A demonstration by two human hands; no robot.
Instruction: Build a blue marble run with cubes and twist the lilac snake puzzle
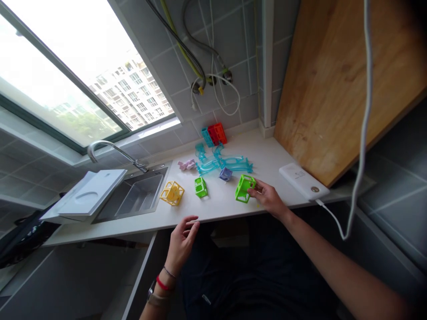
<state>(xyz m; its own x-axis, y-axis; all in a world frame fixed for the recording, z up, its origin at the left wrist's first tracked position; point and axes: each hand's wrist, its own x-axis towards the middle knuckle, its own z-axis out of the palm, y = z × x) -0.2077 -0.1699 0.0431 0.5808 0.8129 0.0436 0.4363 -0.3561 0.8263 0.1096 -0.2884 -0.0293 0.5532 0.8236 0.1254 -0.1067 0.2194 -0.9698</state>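
My right hand [267,198] grips a bright green open-frame plastic block [245,188] by its right side, at the counter's front part. Whether the block rests on the counter I cannot tell. My left hand [183,240], fingers apart and holding nothing, hovers by the counter's front edge. Nearest to it are a smaller green frame block [200,187] and a yellow frame cube [172,193]. A small purple-blue piece [225,174] lies left of the held block. Behind it spread translucent blue plastic pieces [233,164], with a pale pink piece [187,165] to their left.
Red and blue frame blocks [215,134] stand against the tiled wall. On the left, a white box-like object [90,193] covers part of the sink [143,193] under a faucet [116,149]. A white device [303,181] with a cable [362,133] lies right, beside a leaning wooden board [343,80].
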